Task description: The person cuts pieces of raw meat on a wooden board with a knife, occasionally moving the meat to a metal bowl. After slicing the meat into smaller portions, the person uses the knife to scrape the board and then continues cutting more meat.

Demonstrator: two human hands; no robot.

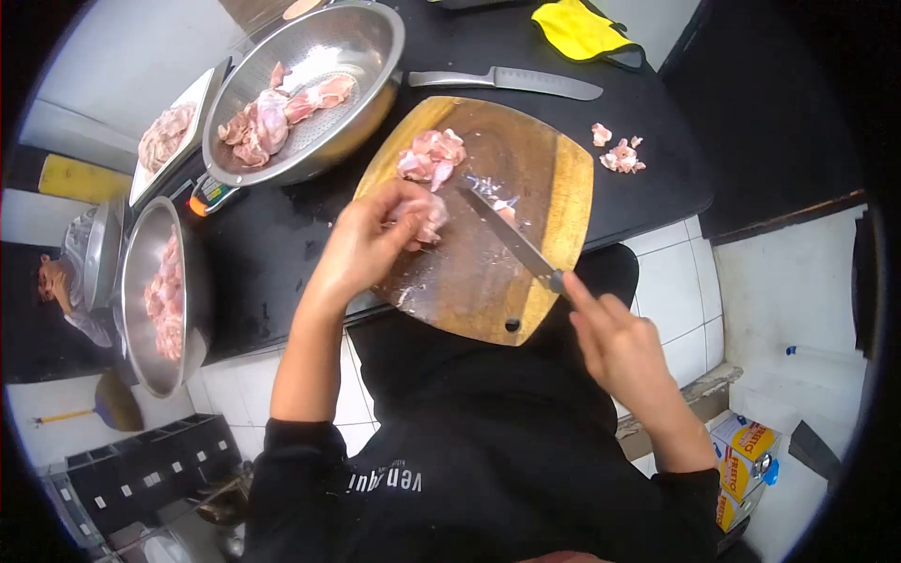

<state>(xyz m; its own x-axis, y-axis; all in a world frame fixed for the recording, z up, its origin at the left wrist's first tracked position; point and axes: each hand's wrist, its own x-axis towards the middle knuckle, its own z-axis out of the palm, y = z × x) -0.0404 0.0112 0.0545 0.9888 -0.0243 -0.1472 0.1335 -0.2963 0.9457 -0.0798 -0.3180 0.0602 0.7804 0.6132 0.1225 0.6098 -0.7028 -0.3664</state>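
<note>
My left hand (371, 235) is closed around a piece of raw chicken (429, 218) over the left part of a wooden cutting board (563, 188). In my right hand (615, 342) is the handle of a kitchen knife (514, 241), its blade slanting up and left across the board. The knife tip is close to small scraps of meat and skin (505, 211) near the board's middle. A pile of cut chicken (433, 157) lies just above my left hand on the board. The fingers of my left hand partly hide the piece it holds.
A steel colander (371, 117) with chicken stands at upper left, beside a white tray (192, 131) of meat. Further left is a steel bowl (141, 310) of chicken. A second knife (549, 84), yellow cloth (582, 30) and chicken scraps (621, 156) lie beyond the board. A person (75, 272) is at far left.
</note>
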